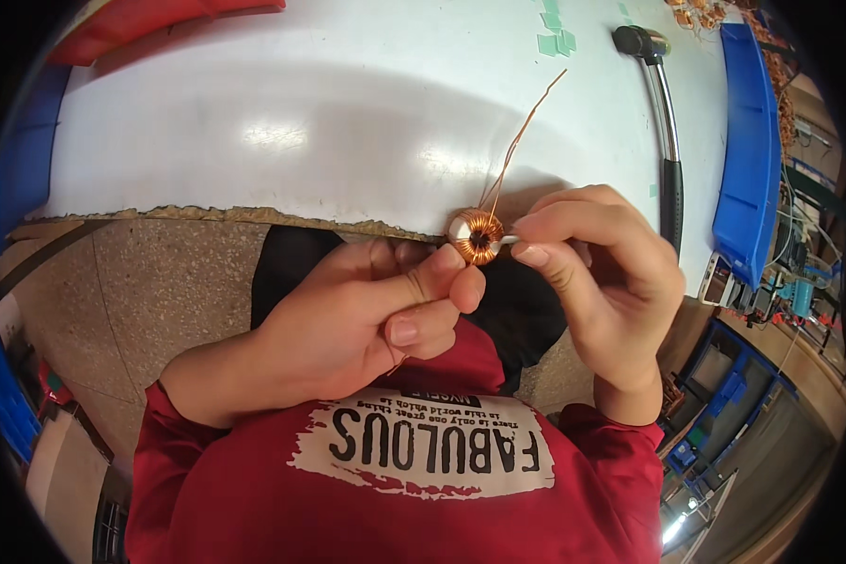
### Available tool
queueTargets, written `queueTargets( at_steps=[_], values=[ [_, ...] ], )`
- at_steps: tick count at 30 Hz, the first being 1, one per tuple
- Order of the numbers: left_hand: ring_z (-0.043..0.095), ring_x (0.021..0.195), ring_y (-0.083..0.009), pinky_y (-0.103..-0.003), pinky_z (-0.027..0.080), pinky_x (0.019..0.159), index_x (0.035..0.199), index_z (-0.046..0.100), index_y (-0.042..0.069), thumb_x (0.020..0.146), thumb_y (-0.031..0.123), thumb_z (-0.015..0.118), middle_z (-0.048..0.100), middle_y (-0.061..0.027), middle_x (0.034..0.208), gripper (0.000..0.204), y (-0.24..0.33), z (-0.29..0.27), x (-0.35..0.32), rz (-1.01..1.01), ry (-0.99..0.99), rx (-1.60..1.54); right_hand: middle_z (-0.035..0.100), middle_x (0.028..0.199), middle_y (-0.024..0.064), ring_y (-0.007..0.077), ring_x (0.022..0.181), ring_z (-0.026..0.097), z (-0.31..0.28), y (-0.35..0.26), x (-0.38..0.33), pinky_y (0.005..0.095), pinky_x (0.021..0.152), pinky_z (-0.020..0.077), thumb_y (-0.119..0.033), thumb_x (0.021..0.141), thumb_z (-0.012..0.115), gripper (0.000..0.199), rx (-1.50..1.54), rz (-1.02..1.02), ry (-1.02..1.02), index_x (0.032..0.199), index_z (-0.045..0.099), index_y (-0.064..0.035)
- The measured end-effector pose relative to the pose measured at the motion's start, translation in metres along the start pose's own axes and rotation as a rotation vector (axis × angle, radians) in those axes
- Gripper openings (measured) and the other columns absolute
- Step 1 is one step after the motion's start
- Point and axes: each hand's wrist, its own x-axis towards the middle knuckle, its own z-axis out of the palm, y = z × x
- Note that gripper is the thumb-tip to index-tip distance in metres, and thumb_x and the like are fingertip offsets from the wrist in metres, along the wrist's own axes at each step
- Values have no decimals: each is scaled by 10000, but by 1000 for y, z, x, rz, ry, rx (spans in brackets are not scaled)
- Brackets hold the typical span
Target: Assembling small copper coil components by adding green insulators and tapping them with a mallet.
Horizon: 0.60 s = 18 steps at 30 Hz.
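Observation:
A small ring-shaped coil [480, 239], white with copper wire wound around it, is held at the table's near edge. My left hand [376, 296] is closed, its thumb and fingers pinching the coil's lower left side. Two long copper wire ends [512, 148] rise from the coil over the table, and a shorter end shows below my left fingers. At the coil's right side my right hand [602, 258] pinches a thin, pale piece between thumb and forefinger. Its tip touches or nearly touches the ring; what it is I cannot make out.
The white table [348, 141] has a rough, chipped near edge. A mallet [663, 122] with a black head lies to the right, beside a blue bin [747, 160]. At the far left stand a red bin [150, 23] and another blue bin [33, 155]. Green tape [556, 38] sticks to the tabletop.

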Motion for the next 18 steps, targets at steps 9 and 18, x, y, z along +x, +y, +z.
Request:
queueTargets(
  at_steps=[9, 18],
  values=[
    [312, 507, -13, -161, 248, 482, 1024, 506, 31, 958, 98, 408, 550, -28, 836, 136, -3, 14, 2, -14, 114, 39, 571, 837, 135, 198, 691, 509, 5, 2, -4, 268, 629, 409, 80, 697, 596, 161, -203, -255, 50, 846, 587, 20],
    [295, 498, -5, -154, 237, 476, 1105, 479, 60, 967, 103, 391, 556, -20, 850, 170, -3, 5, 3, 9, 70, 14, 557, 787, 119, 185, 655, 480, 12, 6, 2, 270, 601, 398, 92, 664, 592, 189, -319, -366, 69, 837, 587, 15]
  ],
)
